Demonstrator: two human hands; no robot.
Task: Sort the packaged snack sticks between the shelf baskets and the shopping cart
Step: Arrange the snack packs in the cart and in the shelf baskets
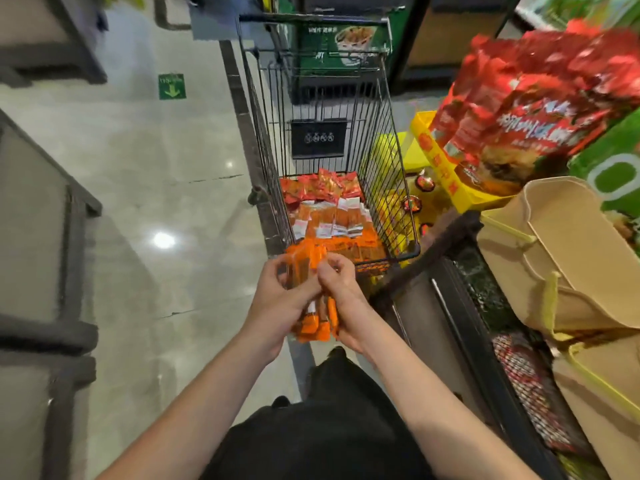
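A bundle of orange packaged snack sticks (313, 327) is held between both hands just in front of the shopping cart's near rim. My left hand (277, 299) grips the bundle from the left, and my right hand (341, 289) grips it from the right with fingers curled over the top. The wire shopping cart (388, 140) stands straight ahead. Its bottom holds several orange snack sticks (332, 225) with white labels and red packs (320, 187) at the far end.
On the right, a shelf carries beige fabric baskets (568, 265), a yellow tray (446, 178) of big red snack bags (526, 109) and a lower wire basket of red packs (526, 386). Grey shelving (38, 237) stands left. Tiled aisle floor (166, 161) lies between.
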